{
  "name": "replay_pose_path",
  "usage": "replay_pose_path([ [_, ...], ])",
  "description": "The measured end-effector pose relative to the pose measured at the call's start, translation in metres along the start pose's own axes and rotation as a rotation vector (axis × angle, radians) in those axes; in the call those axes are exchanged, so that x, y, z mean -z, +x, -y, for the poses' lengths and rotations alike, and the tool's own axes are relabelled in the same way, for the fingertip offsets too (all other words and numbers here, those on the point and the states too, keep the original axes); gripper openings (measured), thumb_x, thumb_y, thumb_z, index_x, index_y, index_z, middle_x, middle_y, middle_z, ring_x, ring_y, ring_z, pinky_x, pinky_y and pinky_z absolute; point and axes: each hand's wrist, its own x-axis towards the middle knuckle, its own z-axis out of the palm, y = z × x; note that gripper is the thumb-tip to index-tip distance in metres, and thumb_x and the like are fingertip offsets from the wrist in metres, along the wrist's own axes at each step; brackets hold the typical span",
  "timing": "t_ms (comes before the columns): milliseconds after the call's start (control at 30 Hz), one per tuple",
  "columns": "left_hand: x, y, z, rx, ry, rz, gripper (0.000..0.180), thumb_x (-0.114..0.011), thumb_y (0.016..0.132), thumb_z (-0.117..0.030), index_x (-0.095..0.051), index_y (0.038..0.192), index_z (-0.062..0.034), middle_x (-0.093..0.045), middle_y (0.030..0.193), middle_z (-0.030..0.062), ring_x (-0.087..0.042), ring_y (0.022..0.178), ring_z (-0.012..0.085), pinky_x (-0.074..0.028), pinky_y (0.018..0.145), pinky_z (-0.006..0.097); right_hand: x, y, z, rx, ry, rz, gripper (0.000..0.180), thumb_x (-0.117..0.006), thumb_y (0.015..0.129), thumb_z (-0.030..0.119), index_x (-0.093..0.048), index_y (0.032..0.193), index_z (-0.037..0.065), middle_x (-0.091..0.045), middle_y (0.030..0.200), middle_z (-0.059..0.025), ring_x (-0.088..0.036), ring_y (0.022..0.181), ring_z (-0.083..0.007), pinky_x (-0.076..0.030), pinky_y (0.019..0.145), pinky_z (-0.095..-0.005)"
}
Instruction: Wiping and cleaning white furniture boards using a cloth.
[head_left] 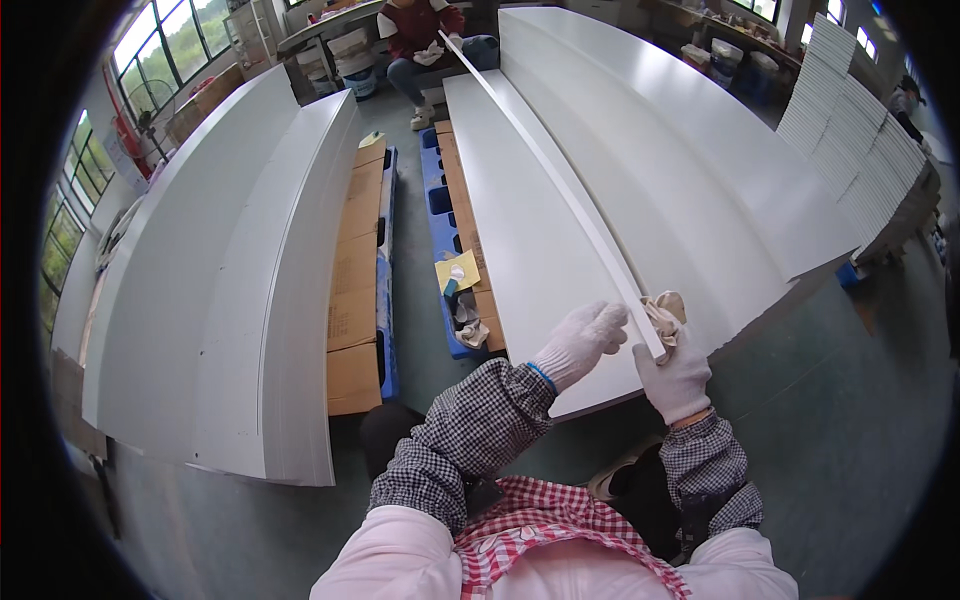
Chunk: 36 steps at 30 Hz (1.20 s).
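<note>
A long, narrow white panel strip (565, 180) stands on edge on a stack of white panels (500, 200), running from near my hands to a co-worker at the far end. My right hand (675, 380), in a white knit glove, is closed at the strip's near end with a bunched beige cloth (664, 315) in it. Just left of the strip, my left hand (583, 345), gloved too, is raised over the stack with its fingers curled. Whatever those fingers may hold is hidden.
Left, another stack of white panels (215, 300) sits beside cardboard (355, 290) on a blue pallet (389, 260). Yellow sandpaper-like sheet (457, 270) and a crumpled rag (470, 325) lie on the nearer pallet edge. A seated co-worker (420, 45) touches the strip's far end. More panels (850, 130) rise at right.
</note>
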Motion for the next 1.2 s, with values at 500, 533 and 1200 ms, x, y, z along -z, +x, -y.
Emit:
replay_pose_path([
  [500, 0.04, 0.019, 0.14, 0.559, -0.771, -0.193, 0.048, -0.039, 0.112, -0.049, -0.031, 0.074, -0.0213, -0.025, 0.066, -0.0073, -0.028, 0.054, 0.0101, -0.023, 0.05, 0.031, 0.0, 0.006, 0.026, 0.157, 0.098, -0.062, 0.045, -0.083, 0.083, 0.021, -0.068, 0.124, 0.011, -0.068, 0.099, -0.013, -0.071, 0.089, -0.035, -0.059, 0.077, -0.0435],
  [533, 0.067, 0.014, 0.151, 0.446, -0.871, 0.109, 0.047, -0.038, 0.112, -0.054, -0.053, 0.088, -0.016, -0.053, 0.077, -0.0009, -0.052, 0.065, 0.0171, -0.043, 0.058, 0.034, -0.005, 0.006, 0.031, 0.183, 0.111, -0.066, 0.046, -0.083, 0.083, 0.022, -0.068, 0.125, 0.011, -0.068, 0.099, -0.013, -0.07, 0.089, -0.0349, -0.059, 0.076, -0.0436],
  [1200, 0.076, -0.063, 0.013, 0.2, -0.408, -0.42, 0.023, -0.061, 0.101, -0.019, -0.057, 0.115, -0.0021, -0.064, 0.106, 0.0168, -0.071, 0.093, 0.0305, -0.064, 0.08, 0.047, -0.069, -0.03, 0.068, 0.232, 0.202, 0.385, 0.053, -0.074, 0.089, 0.037, -0.062, 0.133, 0.01, -0.067, 0.11, -0.0199, -0.07, 0.097, -0.0346, -0.06, 0.079, -0.0472],
])
